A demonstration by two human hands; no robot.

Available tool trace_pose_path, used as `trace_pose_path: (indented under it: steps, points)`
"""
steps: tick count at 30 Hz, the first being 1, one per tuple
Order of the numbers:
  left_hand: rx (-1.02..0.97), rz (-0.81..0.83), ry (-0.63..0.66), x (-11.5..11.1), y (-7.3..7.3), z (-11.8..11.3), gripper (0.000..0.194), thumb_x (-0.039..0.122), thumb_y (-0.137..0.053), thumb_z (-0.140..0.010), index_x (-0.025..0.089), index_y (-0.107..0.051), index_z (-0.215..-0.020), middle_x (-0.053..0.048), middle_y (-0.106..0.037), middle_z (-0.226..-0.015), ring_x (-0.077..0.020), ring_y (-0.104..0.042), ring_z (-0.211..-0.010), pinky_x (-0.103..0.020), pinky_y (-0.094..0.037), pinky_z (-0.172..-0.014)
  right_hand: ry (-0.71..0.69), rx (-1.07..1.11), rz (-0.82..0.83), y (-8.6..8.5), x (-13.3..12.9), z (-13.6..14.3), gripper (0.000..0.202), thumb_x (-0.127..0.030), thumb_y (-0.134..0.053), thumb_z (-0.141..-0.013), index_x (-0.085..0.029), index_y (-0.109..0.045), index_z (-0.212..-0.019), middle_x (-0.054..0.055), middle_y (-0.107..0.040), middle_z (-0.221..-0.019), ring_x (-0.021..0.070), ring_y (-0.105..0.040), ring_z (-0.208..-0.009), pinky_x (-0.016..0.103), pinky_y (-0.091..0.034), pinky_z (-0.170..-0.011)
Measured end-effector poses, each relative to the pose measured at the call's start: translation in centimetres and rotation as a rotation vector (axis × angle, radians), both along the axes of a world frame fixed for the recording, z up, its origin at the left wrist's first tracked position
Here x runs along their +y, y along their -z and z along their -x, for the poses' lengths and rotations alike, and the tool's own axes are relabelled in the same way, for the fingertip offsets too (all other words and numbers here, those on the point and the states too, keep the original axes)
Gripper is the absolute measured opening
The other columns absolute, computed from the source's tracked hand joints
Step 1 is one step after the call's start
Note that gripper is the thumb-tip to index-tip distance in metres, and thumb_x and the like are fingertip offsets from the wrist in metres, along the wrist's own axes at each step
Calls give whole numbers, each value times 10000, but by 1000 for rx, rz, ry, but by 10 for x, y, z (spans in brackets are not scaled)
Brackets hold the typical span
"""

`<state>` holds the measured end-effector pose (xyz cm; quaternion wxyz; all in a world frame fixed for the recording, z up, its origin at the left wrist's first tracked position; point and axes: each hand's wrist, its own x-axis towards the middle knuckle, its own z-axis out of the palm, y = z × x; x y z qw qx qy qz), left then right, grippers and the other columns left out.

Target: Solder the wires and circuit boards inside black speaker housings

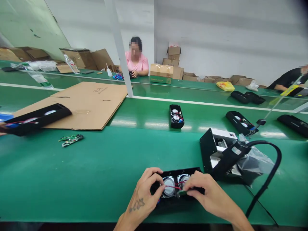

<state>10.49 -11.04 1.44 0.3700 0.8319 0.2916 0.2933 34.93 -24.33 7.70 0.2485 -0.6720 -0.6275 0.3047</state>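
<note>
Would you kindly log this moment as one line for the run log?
left hand: grips speaker housing | right hand: pinches red wire over it | surface: green table

A long green bench (101, 160) fills the near part of the scene, and its glossy top is streaked with pale reflections of light. Beyond a white dividing strip (216, 104), a second green run is seen further off. A slanted white post (120, 48) rises from the strip at centre left. The far side of the room is closed by plain white walls (228, 35), which meet at a corner near the middle. Brown cardboard boxes (173, 61) are stacked along the foot of the far wall, and more are piled at far left (79, 57). A large grey-green panel (24, 22) is seen at upper left.
</note>
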Motion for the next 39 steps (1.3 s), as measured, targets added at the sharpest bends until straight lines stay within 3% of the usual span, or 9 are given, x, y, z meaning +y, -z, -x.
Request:
trace_pose_path:
  steps: [4,10,13,17,23,26,29,33,39]
  points:
    - [31,-103,79,-4,-4,7,61,230,-719,-988,252,-703,-1043,-120,-679,-1408,-294,-665,-1345,-457,-604,-1122,-77,-28,84,0,-21,-11,237,-185,-628,-1051,-315,-821,-1003,-9,-840,-1044,207,-750,-1002,336,-584,-929]
    - [58,-286,178,-10,0,27,436,360,-888,-903,246,-641,-1244,-176,-570,-1577,-391,-493,-1554,-644,-494,-1243,-77,-84,-8,14,-20,6,255,-136,-583,-1065,-280,-784,-1127,-3,-834,-1104,185,-774,-1021,302,-563,-936]
    - [95,-364,197,-14,5,27,531,279,-923,-854,236,-628,-1293,-188,-537,-1612,-399,-476,-1564,-705,-437,-1264,-167,-173,-63,23,-13,22,350,-79,-517,-1052,-290,-757,-1194,-1,-828,-1096,201,-782,-962,322,-546,-860]
    - [153,-404,216,-20,15,16,470,157,-914,-781,230,-673,-1178,-168,-504,-1653,-429,-437,-1581,-764,-385,-1266,-239,-306,-4,26,-1,35,370,-6,-586,-954,-287,-738,-1140,-16,-797,-1005,210,-767,-853,333,-473,-720]
    - [202,-450,224,-23,29,5,475,134,-966,-685,215,-689,-1063,-161,-534,-1648,-484,-387,-1596,-822,-403,-1213,-285,-305,100,17,7,31,435,59,-549,-931,-283,-763,-1092,-20,-811,-1025,202,-775,-903,322,-480,-761]
    - [140,-422,197,-23,29,4,438,113,-952,-707,225,-678,-1029,-144,-570,-1616,-472,-400,-1595,-826,-406,-1212,-224,-159,49,9,4,19,385,-3,-537,-993,-288,-779,-1083,-20,-824,-1025,189,-770,-927,310,-514,-829]
    - [103,-391,180,-23,28,4,438,118,-944,-737,224,-678,-1068,-153,-611,-1563,-464,-451,-1567,-832,-421,-1201,27,62,37,0,5,2,241,-174,-608,-1040,-306,-809,-1053,-23,-838,-1051,181,-768,-959,293,-552,-885]
    - [117,-393,161,-26,26,2,429,134,-919,-781,218,-688,-1132,-146,-654,-1502,-468,-472,-1552,-842,-422,-1196,316,352,149,1,9,-14,111,-320,-724,-953,-277,-827,-953,-2,-827,-958,193,-767,-876,274,-602,-778]
    - [162,-389,176,-28,25,0,446,109,-905,-776,202,-669,-1143,-157,-663,-1480,-472,-465,-1557,-836,-431,-1198,244,222,56,7,6,-1,137,-299,-713,-982,-301,-850,-986,-12,-857,-997,181,-795,-888,266,-622,-801]
